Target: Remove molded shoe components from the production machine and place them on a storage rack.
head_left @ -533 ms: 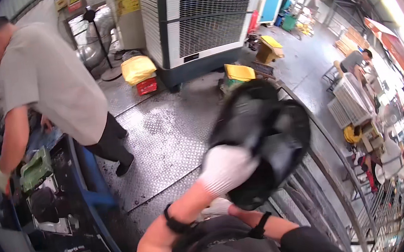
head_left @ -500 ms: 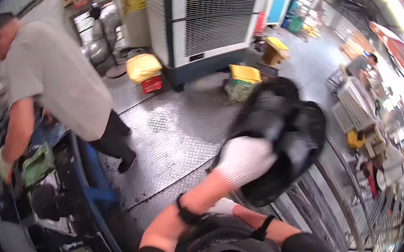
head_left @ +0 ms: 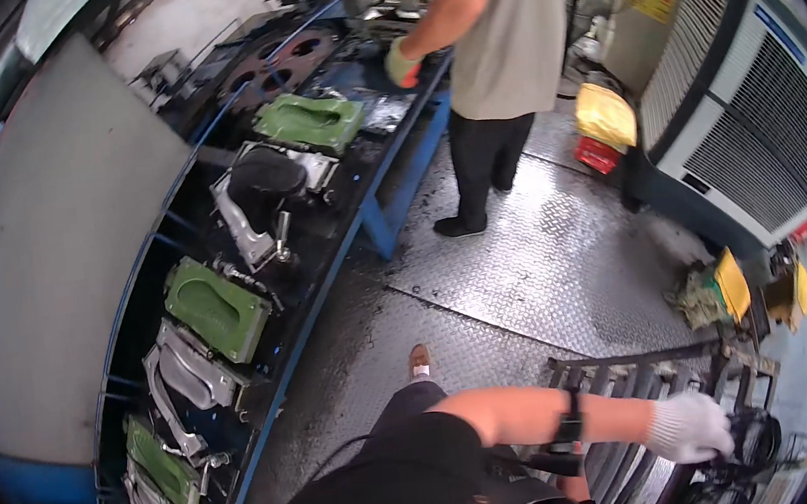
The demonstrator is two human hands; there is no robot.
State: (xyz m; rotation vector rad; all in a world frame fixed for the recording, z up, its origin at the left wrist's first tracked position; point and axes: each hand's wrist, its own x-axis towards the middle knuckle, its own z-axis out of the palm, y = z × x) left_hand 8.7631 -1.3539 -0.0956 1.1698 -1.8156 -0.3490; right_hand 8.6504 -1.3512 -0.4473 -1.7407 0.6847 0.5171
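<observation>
My left hand [head_left: 689, 426], in a white knit glove, reaches across to the lower right over a metal rack. Its fingers are curled at black sandals [head_left: 754, 438], which lie partly behind the hand, low at the rack's far end. Another dark, shiny piece shows just below the hand; its outline is hard to make out. A black band circles my left wrist. Of my right arm only a strip of forearm [head_left: 574, 489] shows under the left one, and the right hand is out of sight.
A long blue-edged bench [head_left: 326, 280] on the left bears green sole moulds [head_left: 219, 310] and silver metal moulds [head_left: 191, 367]. A co-worker [head_left: 507, 28] stands at its far end, one gloved hand over it. A large air cooler [head_left: 747, 99] and yellow-topped bundles [head_left: 605, 114] stand right.
My view has swung left, bringing the bench into the middle. My left hand, with the black sandals, has gone from in front of me to the lower right over the rack.
</observation>
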